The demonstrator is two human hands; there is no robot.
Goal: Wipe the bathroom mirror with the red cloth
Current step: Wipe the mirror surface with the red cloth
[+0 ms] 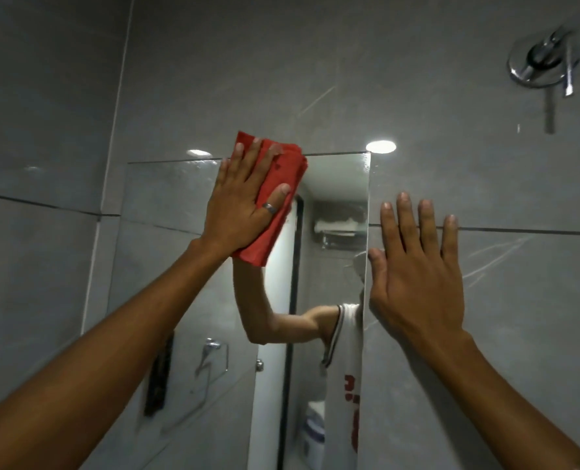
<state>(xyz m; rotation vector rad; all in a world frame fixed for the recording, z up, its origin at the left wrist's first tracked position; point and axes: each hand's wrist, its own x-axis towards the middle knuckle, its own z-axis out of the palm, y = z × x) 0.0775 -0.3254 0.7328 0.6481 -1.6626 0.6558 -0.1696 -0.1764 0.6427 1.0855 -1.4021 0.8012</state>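
Observation:
A frameless rectangular mirror hangs on the grey tiled wall. My left hand lies flat on the folded red cloth and presses it against the glass at the mirror's top edge, near the middle. A ring shows on one finger of that hand. The cloth pokes a little above the mirror's top edge. My right hand rests open on the wall tile just right of the mirror's right edge, fingers spread, thumb at the glass edge. It holds nothing. The mirror reflects my raised arm and a white shirt.
A chrome tap handle juts from the wall at the upper right. Grey tiles with dark grout lines surround the mirror. A wall corner runs down at the left. In the reflection are a towel ring, a door and a shelf.

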